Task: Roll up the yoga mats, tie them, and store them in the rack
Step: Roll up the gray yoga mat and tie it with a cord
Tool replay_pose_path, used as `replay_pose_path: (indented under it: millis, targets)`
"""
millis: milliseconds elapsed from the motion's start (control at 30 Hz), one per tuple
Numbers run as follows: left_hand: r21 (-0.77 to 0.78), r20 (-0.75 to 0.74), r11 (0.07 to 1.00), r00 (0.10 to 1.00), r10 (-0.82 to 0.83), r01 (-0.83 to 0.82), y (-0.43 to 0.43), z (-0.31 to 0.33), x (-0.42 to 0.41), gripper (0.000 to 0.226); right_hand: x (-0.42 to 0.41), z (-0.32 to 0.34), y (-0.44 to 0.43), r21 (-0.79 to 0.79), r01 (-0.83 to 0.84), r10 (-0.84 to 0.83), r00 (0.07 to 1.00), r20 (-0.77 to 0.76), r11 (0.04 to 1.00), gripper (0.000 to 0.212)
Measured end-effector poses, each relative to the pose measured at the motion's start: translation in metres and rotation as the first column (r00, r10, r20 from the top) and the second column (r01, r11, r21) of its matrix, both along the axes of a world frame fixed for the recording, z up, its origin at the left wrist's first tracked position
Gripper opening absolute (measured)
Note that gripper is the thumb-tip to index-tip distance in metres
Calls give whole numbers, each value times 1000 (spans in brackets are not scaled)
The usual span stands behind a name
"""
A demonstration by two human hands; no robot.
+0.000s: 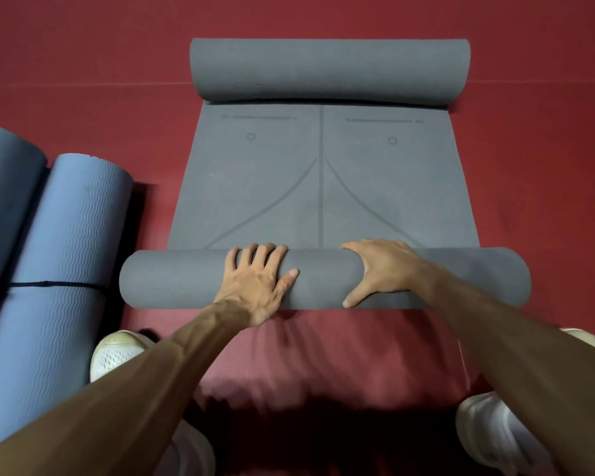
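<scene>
Grey mat roll [186,280] crosswise, long axis left to right.

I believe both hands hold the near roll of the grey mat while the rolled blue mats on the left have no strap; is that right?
Not quite: the head view shows a black strap around the rolled blue mats. The left hand and right hand do hold the near roll of the grey mat.

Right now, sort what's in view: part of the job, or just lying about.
Job: grey mat; left hand and right hand gripping its near roll; blue mats, rolled, strapped.
Lying about: white shoes.
</scene>
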State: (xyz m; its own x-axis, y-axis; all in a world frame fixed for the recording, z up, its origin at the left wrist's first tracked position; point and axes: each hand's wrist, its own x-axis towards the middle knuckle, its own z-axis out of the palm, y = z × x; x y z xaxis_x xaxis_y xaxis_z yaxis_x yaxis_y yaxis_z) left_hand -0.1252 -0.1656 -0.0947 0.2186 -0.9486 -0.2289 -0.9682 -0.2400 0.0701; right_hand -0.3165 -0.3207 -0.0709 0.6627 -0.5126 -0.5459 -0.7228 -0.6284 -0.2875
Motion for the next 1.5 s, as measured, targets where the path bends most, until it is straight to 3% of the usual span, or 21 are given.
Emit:
replay_pose_path:
  millis: [200,300,400,633,800,933,1233,1333,1500]
  targets:
    - [39,12,999,1000,21,-22,-16,3,5,78,-12,-8,7,-195,-32,47,996,72,980,103]
    - [101,-76,992,994,77,-69,-32,5,11,57,-20,-18,24,-357,38,48,972,230,933,94]
    - [157,-127,984,986,105,-85,-50,6,21,54,-23,-30,38,-500,94,78,947,312,861,83]
    - [208,-177,972,973,148,-110,-86,6,37,58,-10,-38,45,-607,121,53,964,260,785,108]
    - [151,-212,977,961,178,-148,-106,2,45,53,7,-45,22,-627,118,14,980,201,770,122]
    - [71,-198,979,960,200,-189,-105,5,48,40,17,-45,7,-626,115,8,982,190,771,111]
    - [-19,-48,996,995,84,-85,-70,6,22,52,17,-14,-11,-452,-33,58,997,42,891,99]
    - [-86,16,994,997,73,-71,-42,5,6,64,12,-3,-11,-353,-71,69,997,-18,933,97]
    - [-160,37,980,991,129,-122,-10,11,-21,56,5,15,-7,-103,-65,55,994,-97,992,106]
